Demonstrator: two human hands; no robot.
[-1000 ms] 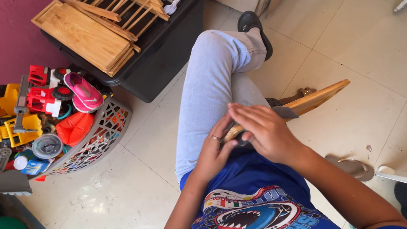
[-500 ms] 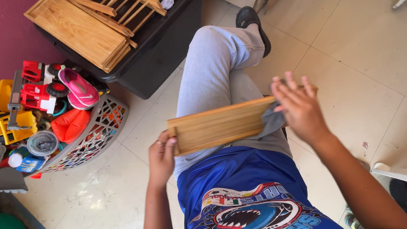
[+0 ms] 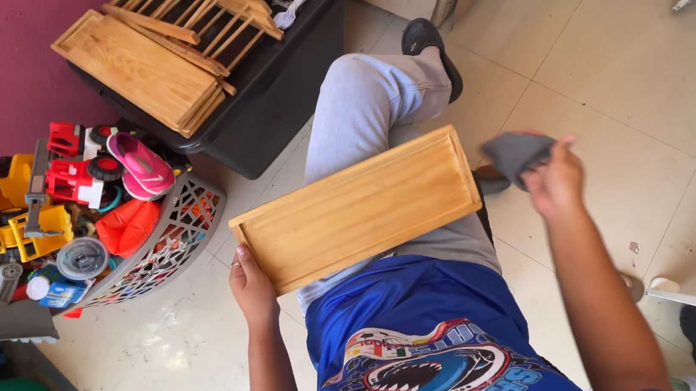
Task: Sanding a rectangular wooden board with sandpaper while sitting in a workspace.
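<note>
One wooden tray (image 3: pixel 356 210) lay across the lap, left hand (image 3: pixel 253 291) clamped on its 8 o'clock corner, right hand (image 3: pixel 552 182) closed around a grey cloth (image 3: pixel 514 154) held clear at 3 o'clock; more trays (image 3: pixel 140 69) waited stacked at 11 o'clock.

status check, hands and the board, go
Left hand grips wooden tray flat over lap. Right hand holds grey cloth, off tray. Nothing on it.

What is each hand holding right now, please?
Left hand: closed on the end of the wooden tray.
Right hand: closed on a grey cloth, off the tray.
</note>
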